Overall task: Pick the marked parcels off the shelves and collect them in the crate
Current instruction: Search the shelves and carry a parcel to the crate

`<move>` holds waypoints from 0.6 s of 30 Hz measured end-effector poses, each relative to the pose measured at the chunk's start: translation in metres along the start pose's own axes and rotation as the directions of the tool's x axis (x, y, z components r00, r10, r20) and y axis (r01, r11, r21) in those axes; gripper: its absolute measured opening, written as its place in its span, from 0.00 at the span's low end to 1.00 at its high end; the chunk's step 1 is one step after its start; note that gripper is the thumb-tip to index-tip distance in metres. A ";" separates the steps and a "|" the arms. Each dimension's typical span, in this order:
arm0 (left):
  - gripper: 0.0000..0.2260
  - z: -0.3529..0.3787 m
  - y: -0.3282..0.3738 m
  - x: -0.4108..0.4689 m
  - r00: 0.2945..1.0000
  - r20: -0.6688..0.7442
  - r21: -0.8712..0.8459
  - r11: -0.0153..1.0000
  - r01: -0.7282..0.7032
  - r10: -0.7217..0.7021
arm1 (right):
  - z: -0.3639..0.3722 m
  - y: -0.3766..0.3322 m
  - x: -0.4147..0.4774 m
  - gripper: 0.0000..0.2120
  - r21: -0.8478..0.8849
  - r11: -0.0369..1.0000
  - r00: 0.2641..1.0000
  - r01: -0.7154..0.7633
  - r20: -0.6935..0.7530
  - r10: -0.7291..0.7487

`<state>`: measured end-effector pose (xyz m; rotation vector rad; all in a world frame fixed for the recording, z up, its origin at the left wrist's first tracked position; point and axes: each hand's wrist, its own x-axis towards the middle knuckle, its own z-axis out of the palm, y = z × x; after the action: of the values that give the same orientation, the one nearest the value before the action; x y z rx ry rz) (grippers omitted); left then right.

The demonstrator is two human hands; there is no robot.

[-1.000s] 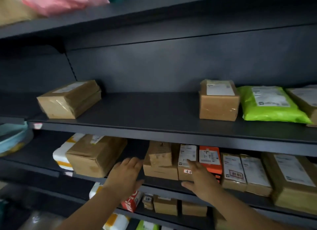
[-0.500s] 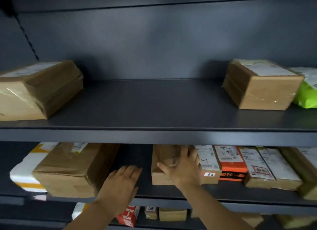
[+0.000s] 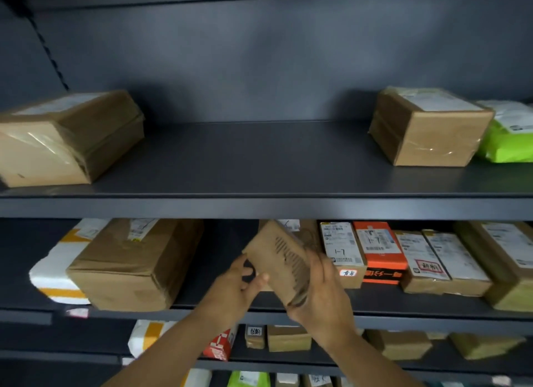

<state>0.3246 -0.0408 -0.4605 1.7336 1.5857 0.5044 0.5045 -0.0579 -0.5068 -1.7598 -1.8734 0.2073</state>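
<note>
A small brown cardboard parcel (image 3: 281, 259) is tilted in the air in front of the middle shelf (image 3: 259, 311). Both hands hold it: my left hand (image 3: 236, 285) grips its lower left edge, my right hand (image 3: 320, 291) wraps its lower right corner. Just to its right stand upright parcels, a brown one with a white label (image 3: 341, 246) and an orange one (image 3: 379, 248). No crate is in view.
The upper shelf (image 3: 259, 205) carries a brown box at the left (image 3: 66, 138), another at the right (image 3: 427, 127) and a green bag (image 3: 507, 132). A large brown box (image 3: 129, 265) and a white-and-orange bag (image 3: 54, 274) sit left on the middle shelf. Lower shelves hold several small parcels.
My right hand has pulled the small brown parcel off the middle shelf and tilted it. My left hand has risen from the shelf edge and taken hold of it too.
</note>
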 end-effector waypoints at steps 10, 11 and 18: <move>0.59 0.044 0.014 -0.025 0.958 0.083 -0.621 0.737 0.265 -0.275 | -0.019 0.004 -0.049 0.57 0.053 0.981 0.968 0.188 0.156 -0.194; 0.59 0.043 0.010 -0.027 0.960 0.067 -0.633 0.733 0.251 -0.271 | -0.019 0.004 -0.054 0.55 0.090 0.976 0.960 0.199 0.180 -0.212; 0.62 0.032 -0.007 -0.036 0.969 -0.066 -0.625 0.767 0.147 -0.240 | -0.024 -0.012 -0.056 0.36 0.242 0.949 0.938 0.203 0.230 -0.259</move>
<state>0.3358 -0.0840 -0.4802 1.0385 1.4498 0.9400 0.5049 -0.1194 -0.4978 -1.4055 -2.1340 0.5516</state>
